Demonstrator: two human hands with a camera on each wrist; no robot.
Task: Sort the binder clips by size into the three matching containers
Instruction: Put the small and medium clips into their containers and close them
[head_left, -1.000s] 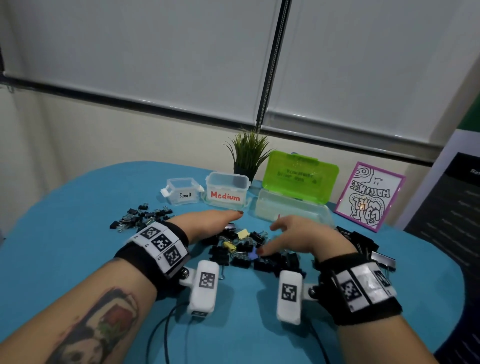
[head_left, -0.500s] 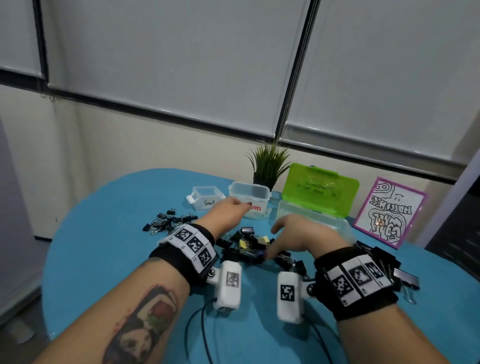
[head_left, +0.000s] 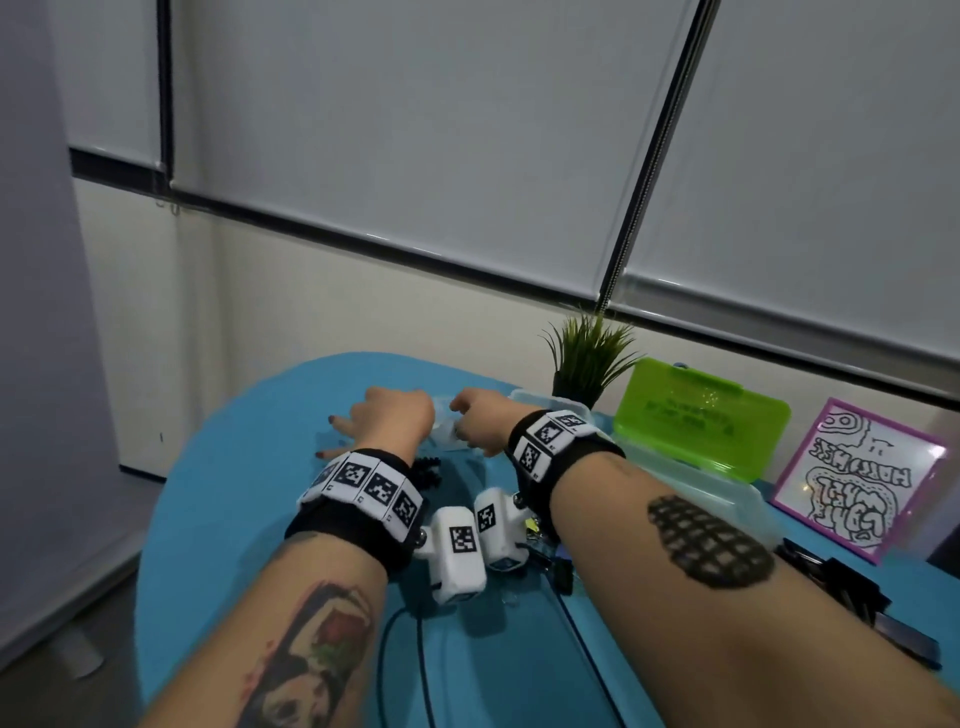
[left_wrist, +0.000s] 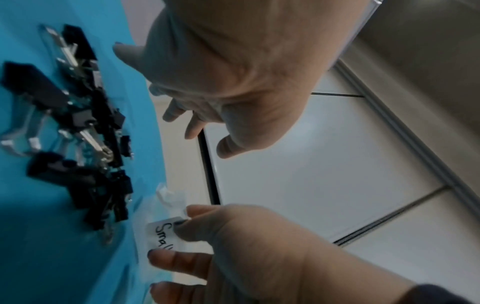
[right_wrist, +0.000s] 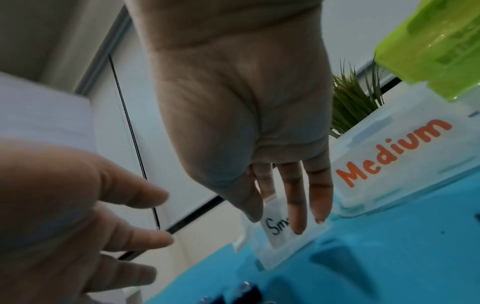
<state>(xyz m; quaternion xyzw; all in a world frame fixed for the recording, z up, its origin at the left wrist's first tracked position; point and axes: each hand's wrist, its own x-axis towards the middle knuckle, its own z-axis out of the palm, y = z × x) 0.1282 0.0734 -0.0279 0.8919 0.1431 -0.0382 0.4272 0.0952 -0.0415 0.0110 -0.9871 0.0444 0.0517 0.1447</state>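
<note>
Since small clips (left_wrist: 49, 94) lie near it, right hand (right_wrist: 244, 115) grips the small box (right_wrist: 274, 232), likely to reposition; left hand (head_left: 395, 415) spread, empty.

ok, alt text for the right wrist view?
The right hand grips the clear Small container by its labelled front; the left hand, fingers spread, is beside it at lower left. The Medium container stands to its right on the blue table.

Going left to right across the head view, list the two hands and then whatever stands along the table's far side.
left hand → right hand → potted plant → green-lidded container → framed drawing
</note>
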